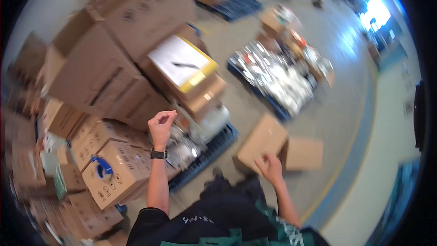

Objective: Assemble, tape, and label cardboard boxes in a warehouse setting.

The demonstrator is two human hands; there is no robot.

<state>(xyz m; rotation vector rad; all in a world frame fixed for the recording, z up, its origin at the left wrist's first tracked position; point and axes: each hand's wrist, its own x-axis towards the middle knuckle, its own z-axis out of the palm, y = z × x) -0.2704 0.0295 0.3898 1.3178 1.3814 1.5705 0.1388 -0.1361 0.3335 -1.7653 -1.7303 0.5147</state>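
My left hand [162,123], with a dark watch on its wrist, is raised with fingers bent and thumb near the fingertips; whether something small is between them cannot be told. It is beside a large cardboard box [99,71] and above a pallet with clear plastic-wrapped goods [184,143]. My right hand [269,169] hangs over a closed cardboard carton [264,140], fingers slightly curled, with nothing visible in it; contact with the carton cannot be told. A yellow-edged folder or clipboard with white paper [177,58] and a dark pen [186,65] lies on stacked cartons.
A blue tape dispenser [102,168] sits on cartons at the left. Beyond the carton is a blue pallet [257,90] loaded with shiny plastic-wrapped goods. Another blue pallet [239,6] stands farther back. A blue floor stripe [355,143] curves along the right wall.
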